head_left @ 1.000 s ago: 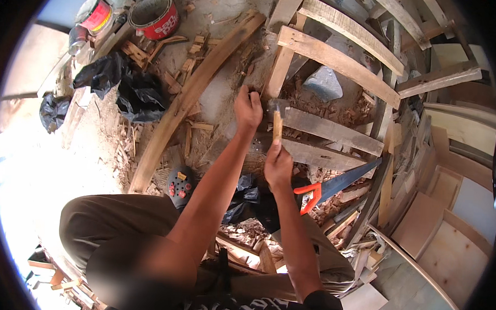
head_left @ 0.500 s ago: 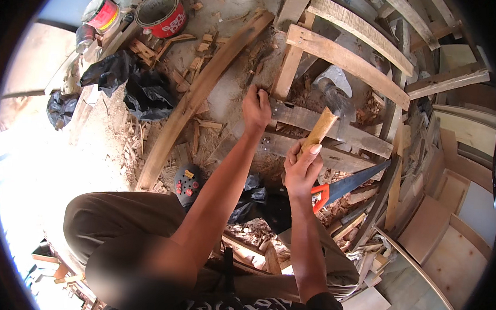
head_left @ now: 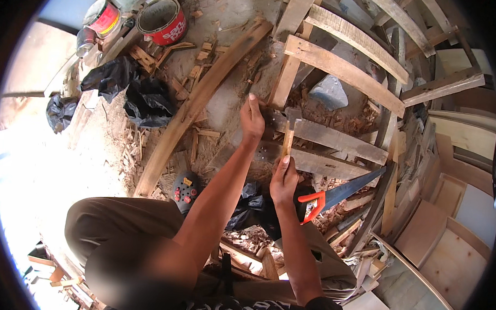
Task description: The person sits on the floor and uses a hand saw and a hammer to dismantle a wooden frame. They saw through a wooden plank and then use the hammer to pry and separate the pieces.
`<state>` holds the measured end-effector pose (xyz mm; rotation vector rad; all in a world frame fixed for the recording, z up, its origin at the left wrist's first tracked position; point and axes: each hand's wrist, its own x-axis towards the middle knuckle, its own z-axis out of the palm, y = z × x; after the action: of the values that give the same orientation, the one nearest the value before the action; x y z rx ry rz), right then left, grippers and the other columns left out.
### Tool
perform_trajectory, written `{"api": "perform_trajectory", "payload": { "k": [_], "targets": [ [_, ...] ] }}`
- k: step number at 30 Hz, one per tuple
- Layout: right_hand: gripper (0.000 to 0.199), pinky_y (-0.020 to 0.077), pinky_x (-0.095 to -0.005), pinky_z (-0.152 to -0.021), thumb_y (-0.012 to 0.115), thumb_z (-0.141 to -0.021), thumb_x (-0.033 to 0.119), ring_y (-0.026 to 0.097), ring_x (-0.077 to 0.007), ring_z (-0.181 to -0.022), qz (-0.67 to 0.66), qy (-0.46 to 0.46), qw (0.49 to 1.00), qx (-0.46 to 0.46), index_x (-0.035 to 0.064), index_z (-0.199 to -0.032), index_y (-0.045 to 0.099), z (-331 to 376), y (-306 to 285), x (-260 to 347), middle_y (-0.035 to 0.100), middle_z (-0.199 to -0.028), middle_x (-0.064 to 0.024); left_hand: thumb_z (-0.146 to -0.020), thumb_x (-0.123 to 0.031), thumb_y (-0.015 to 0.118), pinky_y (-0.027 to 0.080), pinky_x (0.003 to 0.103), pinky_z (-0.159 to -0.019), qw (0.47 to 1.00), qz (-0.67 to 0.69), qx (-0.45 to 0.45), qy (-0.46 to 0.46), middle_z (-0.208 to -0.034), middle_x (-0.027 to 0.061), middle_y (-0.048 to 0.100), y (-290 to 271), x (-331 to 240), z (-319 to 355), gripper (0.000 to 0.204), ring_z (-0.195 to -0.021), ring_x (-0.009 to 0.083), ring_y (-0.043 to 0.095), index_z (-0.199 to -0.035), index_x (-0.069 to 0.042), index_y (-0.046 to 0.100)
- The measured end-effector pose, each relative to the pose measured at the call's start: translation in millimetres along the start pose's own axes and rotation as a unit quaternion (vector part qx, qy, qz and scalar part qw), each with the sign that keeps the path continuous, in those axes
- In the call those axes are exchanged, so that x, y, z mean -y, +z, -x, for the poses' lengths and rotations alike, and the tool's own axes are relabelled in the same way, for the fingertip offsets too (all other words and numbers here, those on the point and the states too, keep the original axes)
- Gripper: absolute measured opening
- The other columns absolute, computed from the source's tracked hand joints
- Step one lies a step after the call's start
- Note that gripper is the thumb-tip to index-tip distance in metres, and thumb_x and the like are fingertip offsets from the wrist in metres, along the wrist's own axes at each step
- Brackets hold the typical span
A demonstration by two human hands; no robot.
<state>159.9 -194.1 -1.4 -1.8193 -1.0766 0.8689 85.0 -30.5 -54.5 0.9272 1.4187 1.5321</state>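
Note:
My right hand [head_left: 284,181] is closed round the wooden handle of a hammer [head_left: 290,132]. The hammer's dark metal head is over the left end of a weathered wooden slat [head_left: 336,137]; whether it touches cannot be told. At that same end, my left hand [head_left: 252,120] is wrapped round the wood with its thumb up, and its other fingers are mostly hidden. A second slat [head_left: 327,160] with nail marks runs just below. Close by my right forearm lies a handsaw [head_left: 342,194] with an orange handle and dark blade.
A curved beam [head_left: 200,107] crosses the debris-strewn ground on the left. Beyond it are black plastic bags [head_left: 147,103] and a red bucket [head_left: 164,20]. A slatted wooden frame [head_left: 346,71] stands ahead, with a grey stone-like block [head_left: 329,93] beneath. Boards [head_left: 431,232] lean at right.
The hammer has swung down and left, bringing its head from the upper right to the slat's end near my left hand. My left hand has shifted slightly, its thumb now pointing up.

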Motion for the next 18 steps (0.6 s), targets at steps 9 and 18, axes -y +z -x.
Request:
{"api": "perform_trajectory", "payload": {
  "k": [9,18],
  "targets": [
    [0.043,0.0324,-0.0253,-0.043,0.037,-0.106,0.043,0.044,-0.0094,-0.050,-0.226,-0.132,0.964,0.045,0.0022,-0.097,0.049,0.1,-4.4,43.9,0.049,-0.070,-0.0016,-0.107,-0.045,0.037,0.038,0.037,-0.058,0.996,-0.068,0.026,-0.059,-0.063,0.0070,0.047,-5.8,-12.5,0.9,0.056,-0.062,0.0172,0.040,-0.078,0.002,0.051],
    [0.056,0.0360,-0.0333,-0.046,0.035,-0.106,0.040,0.049,-0.0155,-0.049,-0.109,-0.115,0.986,0.057,0.0031,-0.065,0.041,11.4,-7.2,70.9,0.043,-0.054,-0.0015,-0.108,-0.042,0.035,0.040,0.040,-0.058,0.992,-0.101,0.027,-0.063,-0.063,0.0146,0.045,-14.6,-10.0,4.2,0.055,-0.060,0.0218,0.041,-0.079,0.003,0.050]
  ]
}}
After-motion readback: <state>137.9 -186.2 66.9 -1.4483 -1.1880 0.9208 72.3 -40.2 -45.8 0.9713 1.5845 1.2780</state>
